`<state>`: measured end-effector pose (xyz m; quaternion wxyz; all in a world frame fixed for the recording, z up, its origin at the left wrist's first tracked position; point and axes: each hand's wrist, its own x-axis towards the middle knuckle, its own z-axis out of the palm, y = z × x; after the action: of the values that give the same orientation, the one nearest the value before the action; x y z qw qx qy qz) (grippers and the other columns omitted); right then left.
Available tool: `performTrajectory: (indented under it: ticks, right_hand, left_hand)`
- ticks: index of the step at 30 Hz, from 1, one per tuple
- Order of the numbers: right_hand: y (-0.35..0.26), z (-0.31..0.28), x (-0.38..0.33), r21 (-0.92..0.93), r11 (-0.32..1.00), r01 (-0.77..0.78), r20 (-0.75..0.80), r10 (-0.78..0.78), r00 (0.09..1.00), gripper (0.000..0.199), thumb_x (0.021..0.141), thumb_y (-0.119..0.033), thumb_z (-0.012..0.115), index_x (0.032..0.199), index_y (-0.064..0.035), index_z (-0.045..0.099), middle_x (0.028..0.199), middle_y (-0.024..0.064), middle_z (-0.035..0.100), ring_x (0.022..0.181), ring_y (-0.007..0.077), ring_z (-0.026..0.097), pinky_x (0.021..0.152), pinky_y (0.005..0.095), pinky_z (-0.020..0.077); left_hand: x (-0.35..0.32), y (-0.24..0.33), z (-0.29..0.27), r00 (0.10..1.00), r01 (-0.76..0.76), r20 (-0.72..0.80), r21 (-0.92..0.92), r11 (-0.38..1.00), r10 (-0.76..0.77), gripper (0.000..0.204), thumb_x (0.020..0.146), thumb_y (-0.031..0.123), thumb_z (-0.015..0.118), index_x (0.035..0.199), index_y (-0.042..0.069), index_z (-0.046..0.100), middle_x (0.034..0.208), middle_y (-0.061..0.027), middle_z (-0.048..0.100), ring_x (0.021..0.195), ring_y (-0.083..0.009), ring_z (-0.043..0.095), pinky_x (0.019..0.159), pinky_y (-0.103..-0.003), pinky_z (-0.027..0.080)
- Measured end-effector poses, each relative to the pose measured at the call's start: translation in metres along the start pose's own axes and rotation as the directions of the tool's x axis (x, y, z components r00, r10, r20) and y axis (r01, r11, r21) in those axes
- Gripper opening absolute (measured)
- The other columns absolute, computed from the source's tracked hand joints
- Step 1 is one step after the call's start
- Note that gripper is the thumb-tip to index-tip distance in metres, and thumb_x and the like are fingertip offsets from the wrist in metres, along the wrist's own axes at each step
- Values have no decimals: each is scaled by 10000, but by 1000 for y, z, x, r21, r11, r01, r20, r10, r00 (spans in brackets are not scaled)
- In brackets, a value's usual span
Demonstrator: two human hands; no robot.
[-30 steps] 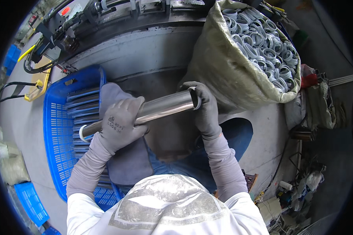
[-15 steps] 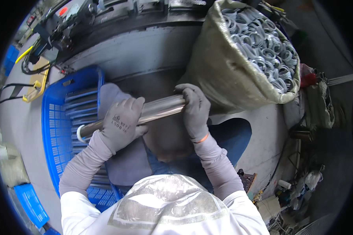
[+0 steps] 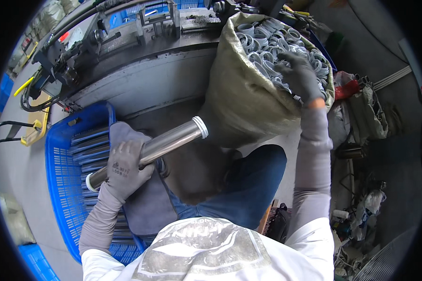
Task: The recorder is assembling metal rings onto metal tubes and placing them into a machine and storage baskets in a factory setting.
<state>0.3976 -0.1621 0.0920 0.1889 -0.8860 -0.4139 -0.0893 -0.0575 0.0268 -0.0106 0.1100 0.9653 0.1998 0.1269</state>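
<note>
Right hand point(image 3: 301, 77) has let go of the upper end of the metal tube point(image 3: 171, 143) since half a second ago and swung up to the sack point(image 3: 241, 98), so it's now over the loose rings point(image 3: 267, 56). Fingers look part-curled, but from my seat I can't tell if they've got one. Left hand point(image 3: 128, 171) is wrapped around the tube toward its lower end, holding it at a slant between the blue basket point(image 3: 58, 173) and the sack. White collars sit on both ends: an upper collar point(image 3: 200, 127) and a lower collar point(image 3: 90, 183).

My take: I'd leave the left grip just snug enough that the tube can't roll or droop. With the right I'd pinch one ring by its rim rather than rake, since they look jumbled and might snag each other coming out.
</note>
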Motion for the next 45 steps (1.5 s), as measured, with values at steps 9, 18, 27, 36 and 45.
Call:
performTrajectory:
  ticks: [9,18,27,36,45]
  right_hand:
    - [-2,19,-9,50,996,78,-139,-71,988,219,865,-183,745,971,9,736,1049,211,714,934,352,703,848,438,544]
    - [-116,44,-118,933,157,-325,357,-281,891,874,853,-2,755,1625,-16,346,1324,91,646,1117,139,625,926,273,548]
    - [-110,170,-135,776,162,-609,626,-315,714,527,909,-69,715,1419,-19,593,1083,34,666,950,107,626,883,275,518]
    - [-97,157,-120,783,14,-622,611,-199,766,462,923,-128,722,1340,9,578,1016,73,721,938,167,698,834,298,570]
    - [-85,176,-134,754,4,-657,651,-137,747,344,976,-251,681,1187,19,706,1096,109,753,957,214,742,805,351,590]
  left_hand:
    - [-4,-5,-8,1000,-8,10,-2,1000,8,635,699,293,807,1240,35,595,1091,-196,651,1047,-381,625,918,-482,487]
    - [178,-45,-64,916,-56,-360,323,945,177,661,810,246,783,1405,64,560,1263,-186,646,1182,-380,611,992,-490,481]
    - [395,-85,-64,959,274,-204,471,838,-199,654,881,312,731,1459,72,541,1463,-227,581,1423,-382,508,1138,-544,434]
    - [435,-114,-13,973,219,-169,492,843,-154,495,898,249,766,1342,122,586,1352,-151,620,1326,-338,575,1109,-474,464]
    - [252,-106,16,801,-230,-471,328,916,369,506,909,298,689,1356,71,620,1326,-171,665,1215,-369,633,1055,-510,497]
